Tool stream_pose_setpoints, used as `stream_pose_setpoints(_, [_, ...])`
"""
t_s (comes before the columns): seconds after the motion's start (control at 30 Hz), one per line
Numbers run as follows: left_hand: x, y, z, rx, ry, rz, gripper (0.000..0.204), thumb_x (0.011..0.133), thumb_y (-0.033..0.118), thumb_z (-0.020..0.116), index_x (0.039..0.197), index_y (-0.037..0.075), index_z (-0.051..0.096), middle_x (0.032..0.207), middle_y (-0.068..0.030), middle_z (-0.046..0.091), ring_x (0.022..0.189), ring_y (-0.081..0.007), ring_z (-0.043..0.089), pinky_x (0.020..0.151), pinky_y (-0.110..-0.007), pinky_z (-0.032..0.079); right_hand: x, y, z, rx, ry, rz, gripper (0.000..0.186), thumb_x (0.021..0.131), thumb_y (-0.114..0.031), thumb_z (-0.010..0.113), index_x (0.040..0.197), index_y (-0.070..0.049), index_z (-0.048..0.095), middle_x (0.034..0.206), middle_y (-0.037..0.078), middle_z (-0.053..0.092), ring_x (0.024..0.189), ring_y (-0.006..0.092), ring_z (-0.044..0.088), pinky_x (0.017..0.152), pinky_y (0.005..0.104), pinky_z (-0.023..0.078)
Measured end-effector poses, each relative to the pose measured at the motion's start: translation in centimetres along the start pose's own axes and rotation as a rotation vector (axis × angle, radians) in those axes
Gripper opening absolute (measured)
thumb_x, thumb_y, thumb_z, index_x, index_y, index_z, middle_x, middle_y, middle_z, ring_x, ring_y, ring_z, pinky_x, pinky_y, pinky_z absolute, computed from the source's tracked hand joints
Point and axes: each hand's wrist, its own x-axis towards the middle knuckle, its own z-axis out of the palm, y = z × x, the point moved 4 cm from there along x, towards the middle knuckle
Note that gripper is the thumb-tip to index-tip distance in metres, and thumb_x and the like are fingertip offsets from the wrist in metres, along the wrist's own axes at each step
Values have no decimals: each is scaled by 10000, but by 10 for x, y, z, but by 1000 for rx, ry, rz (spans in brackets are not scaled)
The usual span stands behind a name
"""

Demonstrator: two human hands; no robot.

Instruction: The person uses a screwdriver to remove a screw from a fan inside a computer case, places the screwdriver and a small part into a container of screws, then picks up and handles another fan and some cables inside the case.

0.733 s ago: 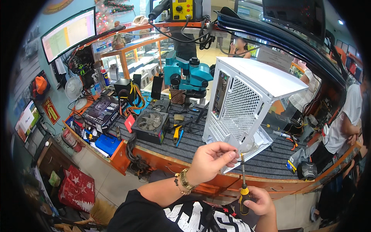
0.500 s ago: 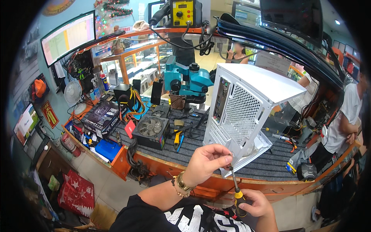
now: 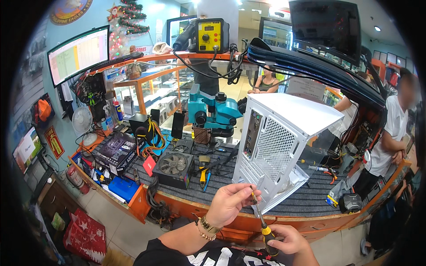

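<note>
My right hand (image 3: 286, 239) is closed round the yellow-and-black handle of a screwdriver (image 3: 268, 235), whose shaft points up and forward. My left hand (image 3: 228, 206) pinches at the top of that shaft, holding something too small to make out. Just beyond both hands, a white computer case (image 3: 286, 133) stands at the bench's front edge, its vented back panel facing left toward me and a lower part jutting out at its base. Left of the case lie a boxy power supply (image 3: 173, 168) and a yellow-handled brush (image 3: 203, 173).
The bench (image 3: 310, 197) also carries a teal microscope (image 3: 208, 113), a boxed component (image 3: 113, 153), cables and pliers (image 3: 330, 175). An open drawer (image 3: 135, 208) juts out at left. A yellow soldering station (image 3: 208, 33) sits on the overhead shelf. A person in white (image 3: 392, 128) stands at right; others are behind.
My hands and the screwdriver have shifted left and down in the view, away from the case's base. The whole scene sits lower in the frame, as the head view tilts up.
</note>
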Motion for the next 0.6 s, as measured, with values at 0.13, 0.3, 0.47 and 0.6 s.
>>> stream_pose_setpoints(0.13, [-1, 2, -6, -45, 2, 32, 258, 1125, 127, 648, 1325, -18, 720, 1246, -179, 780, 1141, -289, 770, 1036, -453, 618, 10, -6, 5, -21, -21, -32, 471, 979, -52, 786, 1404, 84, 637, 1239, 138, 755, 1130, 208, 731, 1013, 366, 576])
stream_pose_setpoints(0.3, [-3, 3, -11, -51, 58, 71, 239, 1134, 124, 614, 1312, 6, 723, 1228, -189, 788, 1123, -318, 780, 1008, -502, 638, 19, -16, 12, -75, -12, -51, 448, 961, -55, 791, 1368, 78, 659, 1206, 130, 765, 1118, 198, 729, 996, 360, 577])
stream_pose_setpoints(0.47, [1, 5, -16, -118, 25, 89, 224, 1132, 133, 618, 1293, 19, 724, 1218, -184, 794, 1109, -324, 789, 956, -493, 659, 27, -11, 11, -134, 1, -140, 440, 969, -119, 796, 1349, 61, 667, 1148, 137, 764, 1014, 196, 732, 887, 343, 587])
stream_pose_setpoints(0.6, [-1, 13, -15, -78, 11, 111, 206, 1127, 119, 621, 1276, 23, 726, 1213, -184, 795, 1107, -327, 790, 963, -492, 656, 35, -22, 16, -114, -13, -111, 450, 971, -118, 793, 1355, 75, 656, 1146, 148, 765, 1016, 204, 742, 877, 348, 591])
